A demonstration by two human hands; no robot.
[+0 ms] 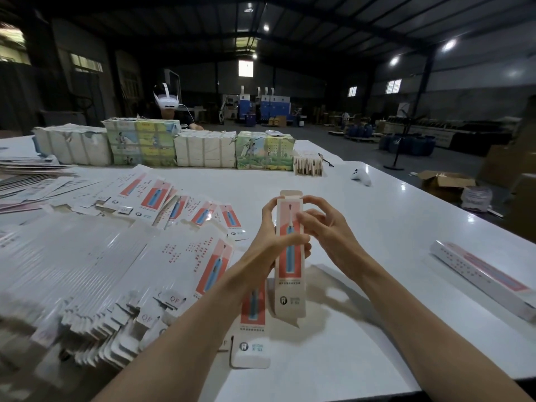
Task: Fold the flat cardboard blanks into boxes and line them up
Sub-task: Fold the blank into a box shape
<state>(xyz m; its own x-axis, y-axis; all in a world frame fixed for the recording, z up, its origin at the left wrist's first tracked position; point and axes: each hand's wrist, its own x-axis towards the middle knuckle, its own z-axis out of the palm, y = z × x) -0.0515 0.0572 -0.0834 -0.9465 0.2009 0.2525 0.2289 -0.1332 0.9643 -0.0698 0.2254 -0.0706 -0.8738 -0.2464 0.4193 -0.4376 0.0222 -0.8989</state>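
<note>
Box [290, 269] in hand, top flap up
My left hand [269, 242] grips its middle over the tabletop [362, 329]; right hand [330, 230] fingers pinch the top end.

I'm reading "QF" on a flap [174, 300] in the blanks [95, 256] pile, left. Same letters, approx., on the next flap down. Box [290, 256]: tooth logo w/ tiny print beside it, can't read. Red rows on blanks: illegible too.
</note>
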